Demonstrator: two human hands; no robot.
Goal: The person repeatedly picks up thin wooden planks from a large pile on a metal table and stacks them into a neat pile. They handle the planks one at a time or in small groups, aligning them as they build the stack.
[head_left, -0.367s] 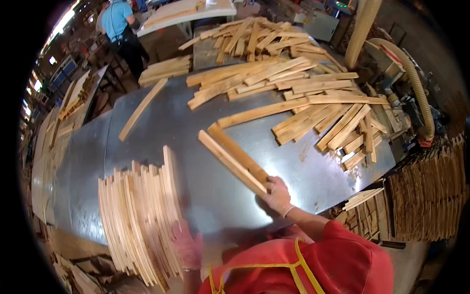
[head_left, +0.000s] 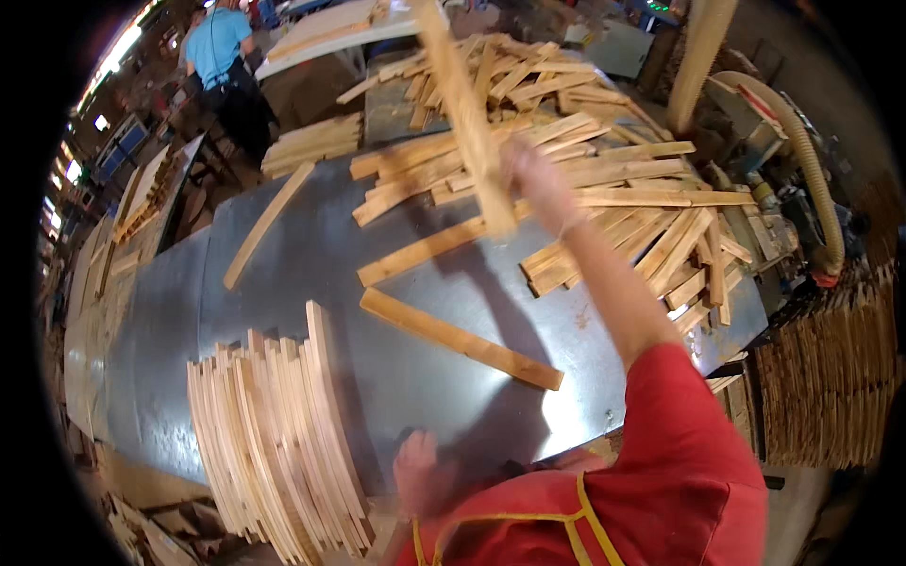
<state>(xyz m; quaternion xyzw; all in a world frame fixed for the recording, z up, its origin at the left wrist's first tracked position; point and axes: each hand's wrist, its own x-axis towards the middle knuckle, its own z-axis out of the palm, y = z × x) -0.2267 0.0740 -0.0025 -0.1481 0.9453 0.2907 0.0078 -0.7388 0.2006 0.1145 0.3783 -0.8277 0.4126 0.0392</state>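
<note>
My right hand [head_left: 542, 181], arm stretched far forward, grips a wooden slat [head_left: 464, 118] near its lower part. The slat is lifted above the table, standing steeply and blurred by motion. My left hand [head_left: 416, 464] is low at the near edge of the metal table [head_left: 311, 226], beside a row of pale slats [head_left: 274, 434] packed side by side. Its fingers are smeared, and nothing shows in them. Between my hands and the far pile, a darker slat [head_left: 462, 338] lies slantwise on the tabletop. Another slat [head_left: 425, 253] lies just beyond it.
A loose heap of slats [head_left: 623, 174] covers the table's far right side. One lone slat [head_left: 269, 224] lies to the left. A person in a blue shirt [head_left: 219, 47] stands at the far left. A ribbed hose [head_left: 812, 174] and stacked boards [head_left: 826, 377] are on the right.
My right hand has raised a slat off the table and swung it forward over the heap. My left hand has moved right, away from the pale row. The darker slat has turned on the table.
</note>
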